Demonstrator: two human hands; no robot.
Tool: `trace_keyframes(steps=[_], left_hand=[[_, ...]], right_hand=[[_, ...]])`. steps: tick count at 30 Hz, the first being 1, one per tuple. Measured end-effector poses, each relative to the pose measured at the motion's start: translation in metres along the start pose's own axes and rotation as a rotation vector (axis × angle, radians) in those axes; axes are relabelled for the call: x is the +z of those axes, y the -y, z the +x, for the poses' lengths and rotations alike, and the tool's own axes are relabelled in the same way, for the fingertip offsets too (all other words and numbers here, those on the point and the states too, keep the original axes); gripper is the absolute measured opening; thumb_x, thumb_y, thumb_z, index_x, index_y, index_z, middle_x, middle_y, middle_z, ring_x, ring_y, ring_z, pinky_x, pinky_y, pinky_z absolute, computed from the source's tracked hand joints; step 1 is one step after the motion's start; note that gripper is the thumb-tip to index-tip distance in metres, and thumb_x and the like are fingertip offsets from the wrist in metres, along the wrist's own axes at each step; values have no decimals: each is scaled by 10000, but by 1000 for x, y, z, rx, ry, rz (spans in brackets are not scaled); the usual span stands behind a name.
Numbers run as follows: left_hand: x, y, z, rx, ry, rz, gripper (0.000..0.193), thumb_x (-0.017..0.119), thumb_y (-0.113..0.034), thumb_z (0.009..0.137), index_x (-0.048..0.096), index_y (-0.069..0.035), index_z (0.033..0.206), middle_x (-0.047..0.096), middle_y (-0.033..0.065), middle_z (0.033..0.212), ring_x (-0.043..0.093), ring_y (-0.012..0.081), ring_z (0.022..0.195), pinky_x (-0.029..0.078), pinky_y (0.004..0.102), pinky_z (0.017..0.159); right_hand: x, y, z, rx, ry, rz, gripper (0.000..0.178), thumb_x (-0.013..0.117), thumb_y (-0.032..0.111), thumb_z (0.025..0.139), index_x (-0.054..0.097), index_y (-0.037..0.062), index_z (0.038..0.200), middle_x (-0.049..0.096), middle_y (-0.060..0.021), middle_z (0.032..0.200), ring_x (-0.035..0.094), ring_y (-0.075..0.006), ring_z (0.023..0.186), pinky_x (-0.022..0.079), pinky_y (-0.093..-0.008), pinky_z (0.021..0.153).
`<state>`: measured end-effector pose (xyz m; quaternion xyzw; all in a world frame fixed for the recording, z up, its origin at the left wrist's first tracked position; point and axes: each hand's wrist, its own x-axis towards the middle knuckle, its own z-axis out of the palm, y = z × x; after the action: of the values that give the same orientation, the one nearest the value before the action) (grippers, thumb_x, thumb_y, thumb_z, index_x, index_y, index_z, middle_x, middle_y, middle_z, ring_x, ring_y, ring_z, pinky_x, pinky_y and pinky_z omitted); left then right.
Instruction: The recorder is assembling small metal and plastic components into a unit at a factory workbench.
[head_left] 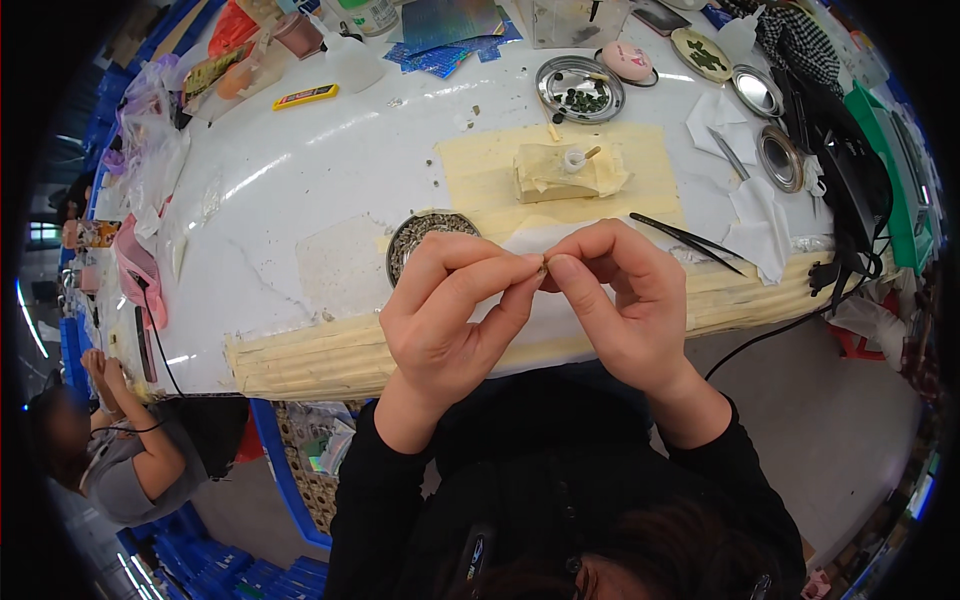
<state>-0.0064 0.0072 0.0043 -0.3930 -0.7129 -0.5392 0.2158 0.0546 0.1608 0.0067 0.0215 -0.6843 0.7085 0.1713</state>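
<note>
My left hand (445, 315) and my right hand (635, 310) meet fingertip to fingertip above the table's front edge. Between their pinched thumbs and forefingers is a tiny brownish piece (543, 268), mostly covered and too small to name. Partly behind my left hand stands a round dish (390, 262) full of small grey-brown bits (425, 227). Black tweezers (687, 241) lie to the right of my right hand. Beyond the hands, a block wrapped in cream tape (535, 180) bears a small clear cup (574, 161) with a wooden stick (593, 153) in it.
A metal plate (545, 100) holds dark green pieces, with a pink round item (628, 61) beside it. White tissues (757, 230) and metal dishes (780, 160) lie at right. A yellow cutter (306, 96) rests far left. Another person (140, 455) sits at left.
</note>
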Motion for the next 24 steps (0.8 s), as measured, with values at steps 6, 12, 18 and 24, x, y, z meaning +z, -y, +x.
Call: trace_keyframes(steps=[6,12,18,24], left_hand=[[0,0,0,-3,-2,-1,238,780,57,703,708,-16,918,634,67,835,600,194,724,477,286,610],[1,0,1,17,9,34,247,780,69,693,704,-10,914,626,67,822,594,193,709,468,287,591],[2,0,1,31,8,36,254,780,73,680,706,-12,907,620,66,810,589,190,692,461,286,575],[2,-2,0,-31,18,-7,269,775,74,679,719,-18,926,628,69,818,598,186,694,469,280,580]], right_hand=[[-1,0,-1,-31,-11,-39,70,673,15,875,637,-41,900,676,-70,818,662,-104,732,537,-232,686],[-2,-3,-1,-52,-25,-64,80,690,14,848,637,-29,890,672,-64,805,662,-107,716,535,-235,671],[-3,-2,2,-210,-26,-240,86,703,1,814,634,-5,865,652,-69,781,650,-135,666,525,-251,626],[-6,1,4,-250,17,-292,78,692,6,825,624,-10,860,632,-55,764,624,-118,672,501,-250,621]])
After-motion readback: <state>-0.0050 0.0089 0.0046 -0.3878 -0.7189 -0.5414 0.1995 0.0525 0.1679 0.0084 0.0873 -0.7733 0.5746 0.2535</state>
